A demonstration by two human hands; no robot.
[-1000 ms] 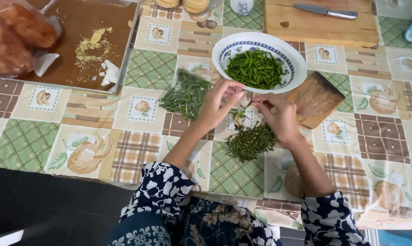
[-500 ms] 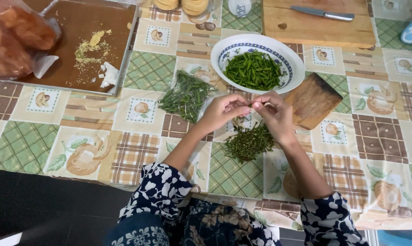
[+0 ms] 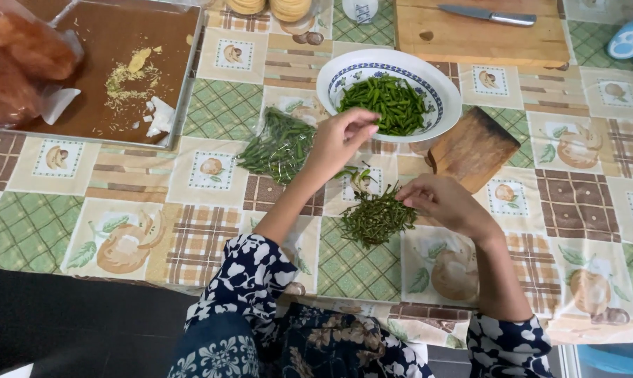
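Observation:
My left hand (image 3: 341,136) is stretched out to the near rim of a white bowl with a blue pattern (image 3: 372,61), which is full of trimmed green chilies (image 3: 386,103). Its fingertips are pinched on a green chili. My right hand (image 3: 446,203) hovers at the right edge of a heap of plucked green stems (image 3: 374,218), its fingers pinched on a small stem. A pile of untrimmed chilies (image 3: 278,145) lies on the checked tablecloth to the left of my left hand.
A small wooden board (image 3: 474,145) lies right of the bowl. Behind it lies a larger cutting board (image 3: 470,38) with a knife (image 3: 488,15) on it. At the back left is a metal tray (image 3: 106,84) with crumbs, and a plastic bag of orange food (image 3: 15,63).
My hands were together above the stem heap. They have parted: the left has gone up to the bowl, the right down and right to the stems.

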